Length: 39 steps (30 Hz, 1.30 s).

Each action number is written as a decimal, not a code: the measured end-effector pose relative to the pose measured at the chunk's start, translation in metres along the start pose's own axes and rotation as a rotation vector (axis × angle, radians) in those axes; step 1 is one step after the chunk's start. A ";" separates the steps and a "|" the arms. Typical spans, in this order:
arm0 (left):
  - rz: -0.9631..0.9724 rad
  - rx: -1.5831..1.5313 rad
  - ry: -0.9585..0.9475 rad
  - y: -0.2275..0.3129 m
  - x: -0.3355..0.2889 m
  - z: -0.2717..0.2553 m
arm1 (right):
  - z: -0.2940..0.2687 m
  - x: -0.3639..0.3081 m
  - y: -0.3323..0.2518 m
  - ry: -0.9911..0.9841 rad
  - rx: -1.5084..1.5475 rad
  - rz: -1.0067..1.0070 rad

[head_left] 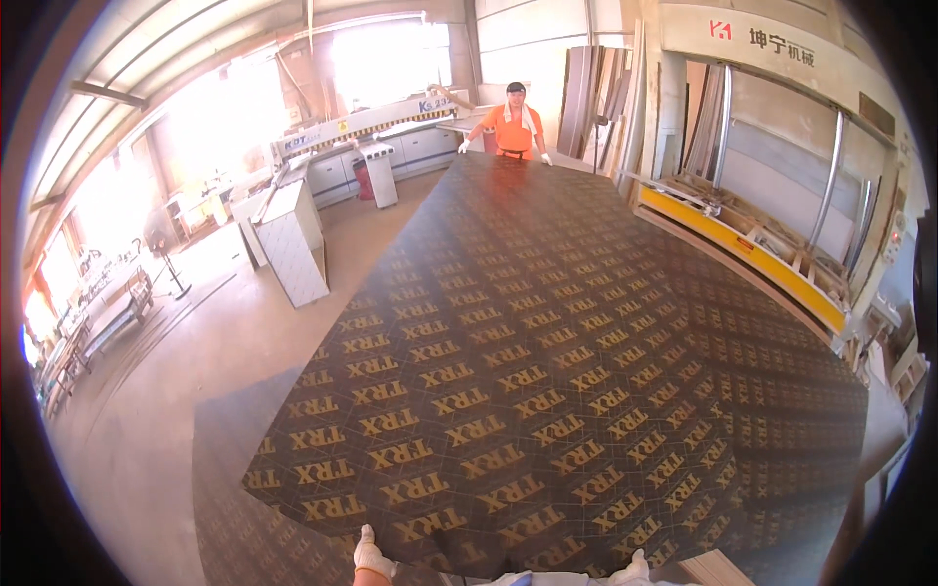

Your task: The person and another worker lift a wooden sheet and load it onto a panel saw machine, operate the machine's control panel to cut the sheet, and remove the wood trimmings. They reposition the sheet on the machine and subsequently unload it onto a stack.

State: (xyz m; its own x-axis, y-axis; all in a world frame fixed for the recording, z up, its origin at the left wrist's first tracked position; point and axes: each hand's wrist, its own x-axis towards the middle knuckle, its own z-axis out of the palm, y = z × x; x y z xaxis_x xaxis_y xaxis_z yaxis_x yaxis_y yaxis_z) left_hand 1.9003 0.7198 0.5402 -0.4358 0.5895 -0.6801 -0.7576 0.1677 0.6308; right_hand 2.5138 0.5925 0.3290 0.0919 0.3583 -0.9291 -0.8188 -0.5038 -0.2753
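Note:
A large dark brown film-faced plywood sheet [489, 371] with rows of yellow print stretches from me to the far end. My left hand [372, 559], in a pale work glove, grips its near edge, with the thumb on top and the other fingers hidden beneath. Farther right along the same edge, my right hand [632, 567], also gloved, shows mainly its thumb; the rest is out of sight. At the far end stands a co-worker [510, 127] in an orange shirt, whose white-gloved hands are at the sheet's corners.
More dark printed sheets [782, 410] lie below and to the right. Another sheet [234, 439] shows beneath at the left. A press with a yellow beam [743, 241] stands on the right. Beyond the floor at left are a pale panel-like cabinet [291, 249] and a long machine [337, 176].

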 end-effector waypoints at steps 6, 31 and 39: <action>0.038 0.098 0.074 0.004 -0.040 0.023 | -0.002 0.016 0.007 -0.047 0.029 0.017; -0.108 0.124 -0.076 -0.064 -0.044 0.014 | 0.006 0.019 0.007 -0.143 -0.067 0.007; 0.018 -0.059 -0.090 -0.072 -0.060 0.027 | 0.000 0.051 0.029 -0.222 -0.049 0.007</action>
State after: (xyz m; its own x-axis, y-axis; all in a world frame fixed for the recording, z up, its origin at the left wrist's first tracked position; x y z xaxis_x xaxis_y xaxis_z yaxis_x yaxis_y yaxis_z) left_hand 1.9940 0.6939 0.5457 -0.4063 0.6612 -0.6306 -0.7786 0.1106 0.6177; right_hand 2.4954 0.5961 0.2735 -0.0453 0.5160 -0.8554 -0.7901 -0.5425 -0.2854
